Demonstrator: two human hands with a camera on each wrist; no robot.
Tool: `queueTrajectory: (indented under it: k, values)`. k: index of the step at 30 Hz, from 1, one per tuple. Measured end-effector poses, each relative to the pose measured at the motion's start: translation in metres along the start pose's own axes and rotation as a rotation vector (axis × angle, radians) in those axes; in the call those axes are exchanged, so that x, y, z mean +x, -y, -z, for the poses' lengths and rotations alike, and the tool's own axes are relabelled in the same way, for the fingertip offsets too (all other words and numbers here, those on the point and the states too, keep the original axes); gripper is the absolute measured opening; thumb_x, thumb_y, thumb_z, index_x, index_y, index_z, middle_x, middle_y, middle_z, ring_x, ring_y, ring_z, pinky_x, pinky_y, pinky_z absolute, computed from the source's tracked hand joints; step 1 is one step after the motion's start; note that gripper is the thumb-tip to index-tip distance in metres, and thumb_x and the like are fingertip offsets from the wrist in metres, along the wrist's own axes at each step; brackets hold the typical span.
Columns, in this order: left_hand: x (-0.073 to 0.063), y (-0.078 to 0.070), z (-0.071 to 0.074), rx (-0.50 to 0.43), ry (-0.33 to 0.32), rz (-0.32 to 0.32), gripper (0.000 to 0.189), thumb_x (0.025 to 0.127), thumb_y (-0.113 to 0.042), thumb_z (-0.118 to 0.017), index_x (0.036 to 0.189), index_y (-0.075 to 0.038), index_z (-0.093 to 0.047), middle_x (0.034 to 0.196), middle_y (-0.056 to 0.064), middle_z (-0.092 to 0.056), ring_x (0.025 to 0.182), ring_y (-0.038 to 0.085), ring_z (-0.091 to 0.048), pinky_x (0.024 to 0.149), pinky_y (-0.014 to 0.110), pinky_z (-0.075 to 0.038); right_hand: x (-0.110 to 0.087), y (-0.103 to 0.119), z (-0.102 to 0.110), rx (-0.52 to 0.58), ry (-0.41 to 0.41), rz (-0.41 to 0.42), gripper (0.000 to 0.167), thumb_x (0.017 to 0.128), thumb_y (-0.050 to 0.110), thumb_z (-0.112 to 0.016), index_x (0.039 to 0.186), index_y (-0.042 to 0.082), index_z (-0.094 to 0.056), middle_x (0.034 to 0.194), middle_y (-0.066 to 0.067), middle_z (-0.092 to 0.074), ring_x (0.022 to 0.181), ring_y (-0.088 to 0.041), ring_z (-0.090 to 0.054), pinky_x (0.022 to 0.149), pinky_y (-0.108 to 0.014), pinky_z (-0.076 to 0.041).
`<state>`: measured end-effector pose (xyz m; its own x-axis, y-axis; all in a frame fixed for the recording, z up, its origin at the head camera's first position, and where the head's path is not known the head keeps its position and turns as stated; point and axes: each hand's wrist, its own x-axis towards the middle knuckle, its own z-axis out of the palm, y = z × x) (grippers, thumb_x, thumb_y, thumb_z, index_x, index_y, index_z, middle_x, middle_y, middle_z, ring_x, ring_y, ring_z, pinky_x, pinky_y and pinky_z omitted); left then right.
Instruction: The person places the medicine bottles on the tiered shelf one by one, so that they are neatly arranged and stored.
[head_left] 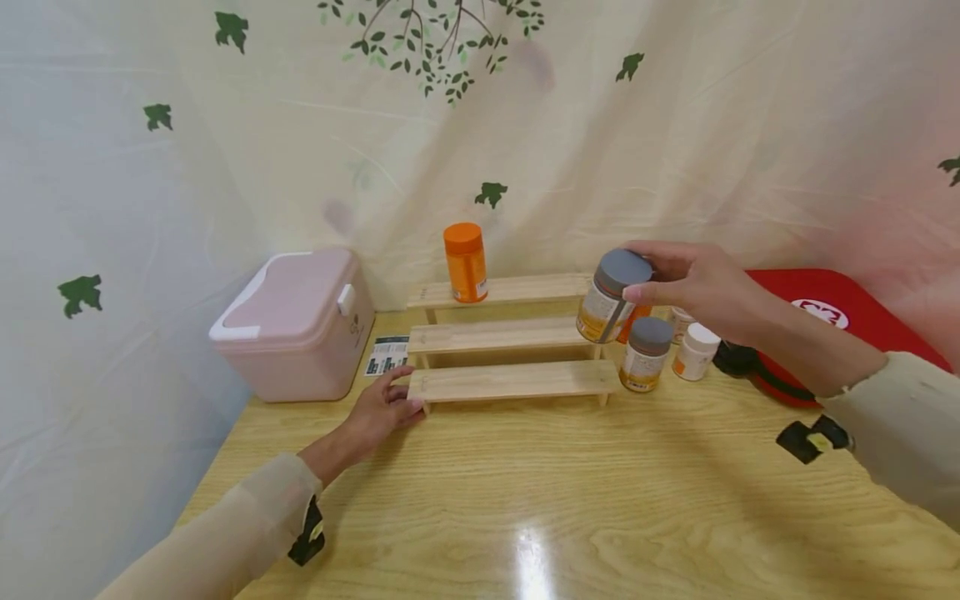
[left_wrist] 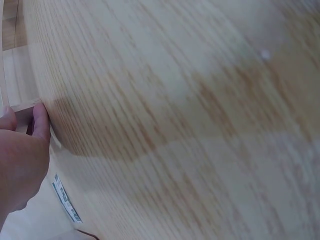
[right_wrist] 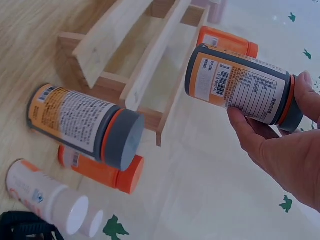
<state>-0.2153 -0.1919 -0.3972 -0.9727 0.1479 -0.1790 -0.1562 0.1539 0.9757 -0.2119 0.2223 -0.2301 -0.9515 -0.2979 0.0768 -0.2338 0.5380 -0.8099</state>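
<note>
My right hand (head_left: 701, 279) grips a grey-lidded supplement jar (head_left: 604, 307) near its lid, raised at the right end of a three-step wooden rack (head_left: 510, 381). In the right wrist view, thumb and fingers close round the lid end of this jar (right_wrist: 235, 87), its printed label facing the camera. My left hand (head_left: 382, 408) holds the front left corner of the rack; in the left wrist view, thumb and a finger pinch the wooden end piece (left_wrist: 26, 106). On the rack's top step stands an orange bottle (head_left: 467, 265).
Right of the rack stand a second grey-lidded jar (head_left: 646, 357), an orange bottle (right_wrist: 95, 167) and white bottles (head_left: 696, 353). A red case (head_left: 840, 312) with a black strap lies further right. At the left are a pink lidded box (head_left: 300, 333) and a printed label sheet (head_left: 386, 355).
</note>
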Motion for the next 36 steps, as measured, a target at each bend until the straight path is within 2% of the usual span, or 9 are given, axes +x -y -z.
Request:
queueTrajectory:
  k: [3,7,14,18,29,36]
  values:
    - [0.000,0.001,0.000,0.002,0.005,-0.003,0.060,0.095,0.010,-0.050,0.148,-0.005,-0.028,0.120,0.026,-0.053,0.101,0.026,-0.062,0.092,0.041,-0.053,0.010,0.003,-0.002,0.019,0.015,-0.005,0.065,0.088,0.037,-0.069,0.146,0.025,-0.042,0.135,-0.009,-0.055,0.118,-0.027,-0.054,0.104,-0.050,-0.043]
    - [-0.001,0.002,0.000,-0.004,0.006,-0.006,0.060,0.095,0.010,-0.050,0.148,-0.005,-0.028,0.119,0.026,-0.053,0.101,0.027,-0.062,0.093,0.041,-0.053,0.021,0.005,-0.004,0.013,0.024,-0.012,0.069,0.089,0.037,-0.068,0.149,0.024,-0.037,0.140,-0.011,-0.050,0.123,-0.032,-0.049,0.105,-0.054,-0.041]
    - [-0.001,0.001,0.000,-0.003,0.005,-0.001,0.060,0.095,0.010,-0.050,0.148,-0.005,-0.028,0.120,0.026,-0.053,0.102,0.027,-0.062,0.093,0.041,-0.053,0.045,0.007,-0.006,0.057,0.030,0.052,0.062,0.091,0.030,-0.068,0.146,0.018,-0.042,0.135,-0.012,-0.054,0.117,-0.028,-0.054,0.104,-0.047,-0.045]
    - [0.000,0.001,0.000,-0.003,0.003,-0.005,0.060,0.095,0.010,-0.050,0.148,-0.004,-0.027,0.121,0.027,-0.053,0.102,0.027,-0.062,0.093,0.041,-0.053,0.060,0.012,-0.008,0.069,0.030,0.057,0.060,0.090,0.029,-0.068,0.144,0.016,-0.044,0.133,-0.012,-0.055,0.114,-0.025,-0.057,0.101,-0.042,-0.048]
    - [0.001,0.003,0.002,0.004,0.005,-0.012,0.059,0.095,0.008,-0.050,0.148,-0.004,-0.028,0.124,0.028,-0.052,0.104,0.028,-0.061,0.093,0.041,-0.053,0.097,0.020,-0.016,0.192,0.042,-0.002,0.059,0.091,0.016,-0.067,0.145,0.009,-0.043,0.135,-0.017,-0.051,0.119,-0.031,-0.053,0.098,-0.040,-0.050]
    - [0.001,0.003,0.001,-0.004,0.003,-0.009,0.060,0.095,0.009,-0.050,0.149,-0.005,-0.028,0.123,0.027,-0.052,0.104,0.027,-0.061,0.093,0.040,-0.053,0.113,0.016,-0.022,0.199,0.035,-0.024,0.060,0.091,0.013,-0.067,0.145,0.006,-0.041,0.135,-0.020,-0.049,0.120,-0.032,-0.052,0.100,-0.043,-0.049]
